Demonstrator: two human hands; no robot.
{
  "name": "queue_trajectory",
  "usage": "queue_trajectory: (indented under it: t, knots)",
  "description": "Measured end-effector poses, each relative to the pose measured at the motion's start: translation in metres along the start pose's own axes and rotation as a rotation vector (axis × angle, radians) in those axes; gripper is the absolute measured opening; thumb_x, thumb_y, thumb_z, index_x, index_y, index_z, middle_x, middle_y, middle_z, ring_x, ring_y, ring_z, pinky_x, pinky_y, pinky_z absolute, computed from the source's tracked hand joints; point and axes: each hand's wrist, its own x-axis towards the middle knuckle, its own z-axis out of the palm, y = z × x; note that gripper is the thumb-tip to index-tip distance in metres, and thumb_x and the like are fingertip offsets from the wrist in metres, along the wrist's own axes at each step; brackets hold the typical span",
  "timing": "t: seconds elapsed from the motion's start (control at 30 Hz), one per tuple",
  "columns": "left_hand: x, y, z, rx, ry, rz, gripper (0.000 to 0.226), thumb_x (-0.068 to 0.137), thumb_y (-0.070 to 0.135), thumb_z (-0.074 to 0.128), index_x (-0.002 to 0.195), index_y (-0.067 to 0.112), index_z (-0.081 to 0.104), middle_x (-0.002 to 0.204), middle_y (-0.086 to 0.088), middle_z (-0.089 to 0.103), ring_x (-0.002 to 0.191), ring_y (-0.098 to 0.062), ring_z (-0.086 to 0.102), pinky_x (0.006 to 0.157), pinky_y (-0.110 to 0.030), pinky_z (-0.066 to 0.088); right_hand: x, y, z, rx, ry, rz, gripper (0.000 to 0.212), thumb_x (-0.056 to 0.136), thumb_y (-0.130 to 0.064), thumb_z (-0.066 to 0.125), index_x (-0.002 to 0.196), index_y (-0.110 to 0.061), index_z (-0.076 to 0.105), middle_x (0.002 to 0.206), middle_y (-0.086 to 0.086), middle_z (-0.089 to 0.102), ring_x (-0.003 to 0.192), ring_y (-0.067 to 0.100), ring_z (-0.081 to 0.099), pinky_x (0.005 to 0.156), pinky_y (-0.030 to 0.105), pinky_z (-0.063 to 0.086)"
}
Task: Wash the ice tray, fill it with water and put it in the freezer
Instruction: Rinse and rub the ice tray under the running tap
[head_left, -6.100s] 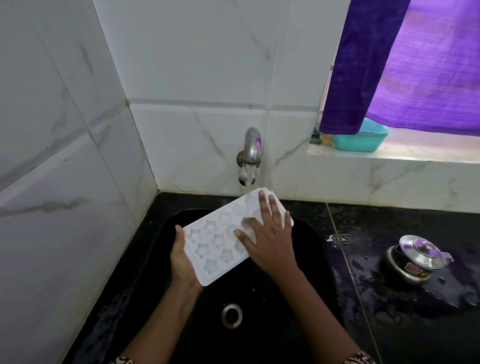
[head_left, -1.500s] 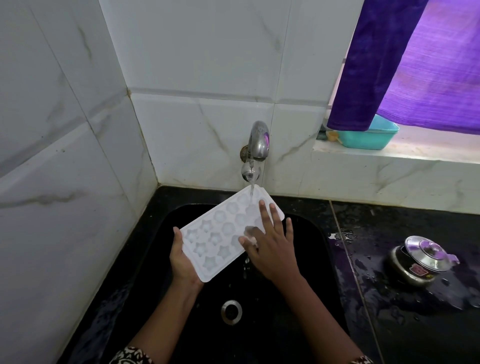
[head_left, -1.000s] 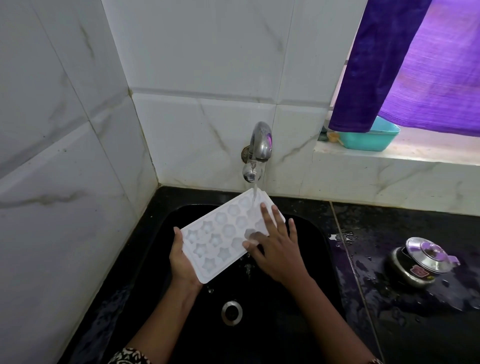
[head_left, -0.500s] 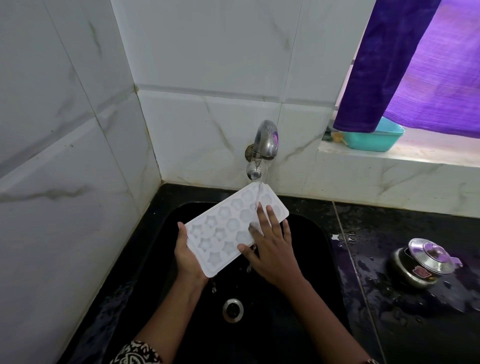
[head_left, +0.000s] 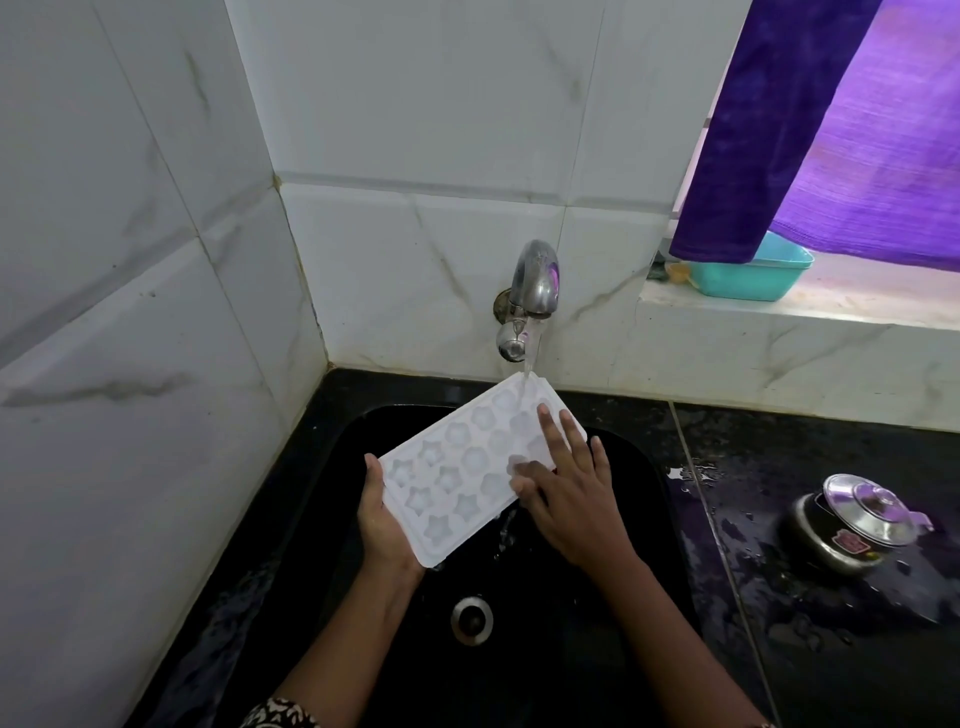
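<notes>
Rinsing a white ice tray (head_left: 467, 467), held tilted over the black sink (head_left: 597, 649) under the running tap (head_left: 532, 291).

The left hand (head_left: 384, 525) grips the near short end, thumb on the rim and fingers probably curled beneath, out of sight. The right hand (head_left: 566, 499) lies flat on the cavities beyond that grip, fingers straight, holding nothing. The tray looks like light, thin, glossy moulded plastic with star and round cavities. It is likely bendy and slippery when wet, so the flat rim is the safest hold.

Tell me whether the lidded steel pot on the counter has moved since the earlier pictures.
No. The steel pot sits just as far right of the counter seam beside the sink as before.
</notes>
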Motion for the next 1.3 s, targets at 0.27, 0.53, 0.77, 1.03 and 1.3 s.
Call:
queue_trajectory:
  t: [0.27,0.53,0.77,1.03,1.3]
  knots:
    - [0.007,-0.002,0.004,0.014,-0.027,-0.055,0.08,0.083,0.068,0.036,0.132,0.007,0.052,0.127,-0.022,0.061,0.114,-0.04,0.06,0.094,-0.051,0.05,-0.008,0.005,-0.008,0.271,0.113,0.035,0.039,0.093,-0.054,0.034,0.091,-0.026,0.062,0.158,-0.003,0.013,0.146,0.014,0.001,0.111,0.048,0.017]
    - [0.009,-0.021,0.021,0.001,-0.101,-0.213,0.082,0.085,0.069,0.033,0.13,0.003,0.053,0.128,-0.025,0.059,0.112,-0.042,0.061,0.099,-0.054,0.044,0.021,-0.008,-0.011,0.126,0.136,-0.019,0.038,0.088,-0.047,0.04,0.105,-0.024,0.065,0.156,0.005,0.022,0.144,0.022,0.011,0.107,0.053,0.023]
    - [0.02,-0.021,0.022,-0.028,-0.169,-0.209,0.09,0.08,0.071,0.044,0.136,0.0,0.05,0.137,-0.027,0.05,0.124,-0.044,0.05,0.109,-0.058,0.032,0.027,-0.018,-0.005,-0.012,-0.044,0.006,0.059,0.085,-0.06,0.024,0.114,-0.025,0.061,0.158,-0.001,0.009,0.145,0.019,0.001,0.112,0.054,0.01]
    - [0.016,-0.021,0.017,-0.02,-0.181,-0.196,0.083,0.081,0.069,0.037,0.123,0.002,0.063,0.131,-0.026,0.057,0.115,-0.043,0.058,0.098,-0.058,0.041,0.028,-0.021,0.0,-0.054,0.048,-0.045,0.052,0.089,-0.061,0.03,0.101,-0.026,0.066,0.156,0.004,0.023,0.144,0.022,0.015,0.111,0.057,0.018]
    - [0.016,-0.021,0.024,-0.029,-0.202,-0.182,0.09,0.073,0.07,0.059,0.129,0.0,0.057,0.133,-0.027,0.054,0.115,-0.043,0.058,0.097,-0.057,0.043,0.023,-0.02,-0.001,-0.056,0.084,-0.006,0.054,0.091,-0.061,0.028,0.107,-0.025,0.064,0.157,0.002,0.017,0.145,0.02,0.008,0.111,0.053,0.01]
